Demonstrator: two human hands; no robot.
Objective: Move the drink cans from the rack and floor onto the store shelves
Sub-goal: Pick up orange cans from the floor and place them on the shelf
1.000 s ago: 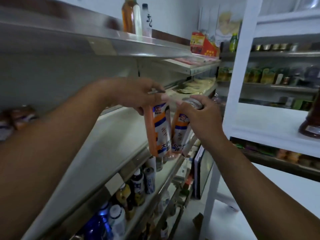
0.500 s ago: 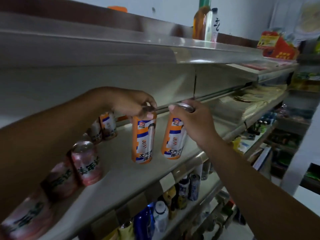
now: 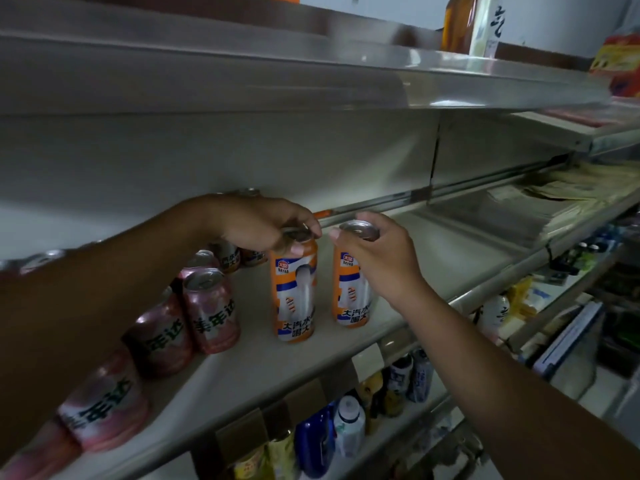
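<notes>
Head view: left hand (image 3: 263, 225) grips the left orange can (image 3: 294, 299) by its rim, right hand (image 3: 377, 251) the right orange can (image 3: 351, 296); both upright under the hands, probably down on the shelf (image 3: 433, 258).

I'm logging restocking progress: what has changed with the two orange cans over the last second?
Both cans moved inward past the shelf edge and down: the left hand holds the left orange can and the right hand the right orange can upright, side by side at the shelf surface, beside the pink cans. Unchanged: each grip stays on its can's top; nothing released.
</notes>
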